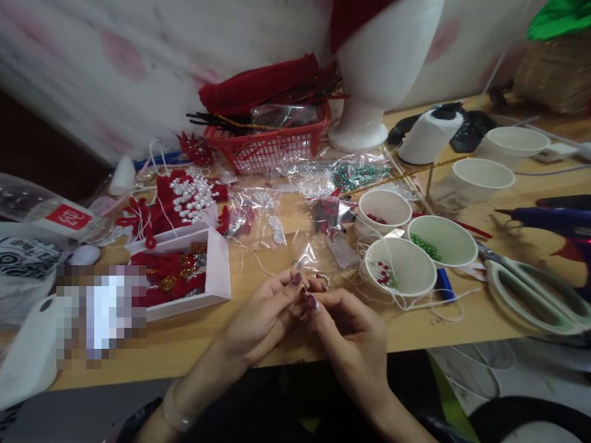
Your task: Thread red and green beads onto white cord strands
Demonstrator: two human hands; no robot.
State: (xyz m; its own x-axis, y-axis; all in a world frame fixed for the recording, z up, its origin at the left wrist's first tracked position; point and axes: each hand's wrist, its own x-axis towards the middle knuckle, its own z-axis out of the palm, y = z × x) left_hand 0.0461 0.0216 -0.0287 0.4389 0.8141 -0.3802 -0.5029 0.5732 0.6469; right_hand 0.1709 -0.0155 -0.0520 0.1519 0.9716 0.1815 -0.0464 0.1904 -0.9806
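Near the table's front edge, my left hand [270,311] and my right hand [353,338] meet with fingertips pinched together. Between them is a small beaded string [322,279] with white and red beads; its far part curls out past the fingers and the rest is hidden. Just right of my hands stands a paper cup [427,289] holding red, white and green beads, with white cord draped over its rim. Behind it are a cup of green beads [425,247] and a cup of red beads [376,218]. A clear plastic bag [310,251] lies beyond my fingertips.
Left is a white box [218,271] of red and gold ornaments. Large scissors [530,295] and a blue glue gun [530,216] lie at the right. A red basket [272,147] and a white mannequin stand [364,92] are at the back; a bottle [60,212] lies left.
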